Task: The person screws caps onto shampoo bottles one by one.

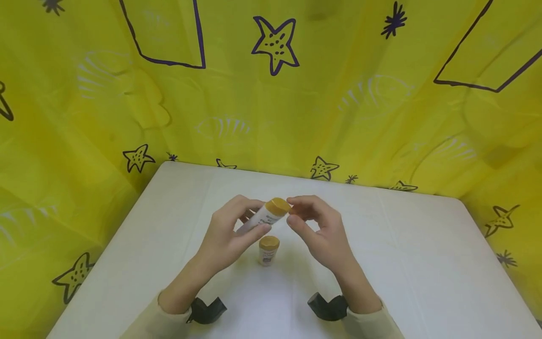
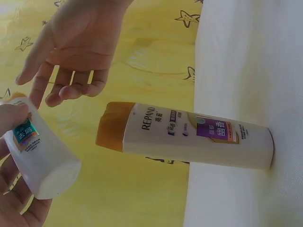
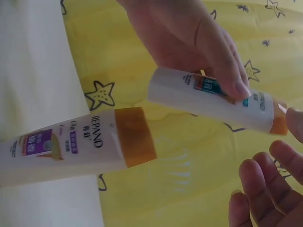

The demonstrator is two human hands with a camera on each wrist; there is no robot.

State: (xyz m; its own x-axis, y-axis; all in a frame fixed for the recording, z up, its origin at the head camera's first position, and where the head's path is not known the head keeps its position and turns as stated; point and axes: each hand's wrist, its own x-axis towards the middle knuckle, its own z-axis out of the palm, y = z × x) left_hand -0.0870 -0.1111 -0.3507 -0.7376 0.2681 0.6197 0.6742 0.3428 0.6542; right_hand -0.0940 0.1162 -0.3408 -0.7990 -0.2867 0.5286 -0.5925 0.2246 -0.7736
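Observation:
My left hand [image 1: 224,235] holds a white shampoo-type bottle [image 1: 260,220] with an orange-gold cap, thumb along one side and fingers behind it. The bottle is tilted above the table, cap up and toward the right. A teal label [image 3: 210,85] shows on its front in the right wrist view. My right hand [image 1: 326,235] is beside the cap, its thumb and fingertips right at the cap's edge and its fingers loosely bent. Below and between the hands, a second white bottle [image 2: 189,139] with an orange cap and purple label stands upright on the table.
A white-covered table [image 1: 406,263] lies under both hands. Behind it and along its sides hangs a yellow curtain [image 1: 228,94] printed with starfish and fish. Dark devices [image 1: 207,310] are strapped at both wrists, over light sleeves.

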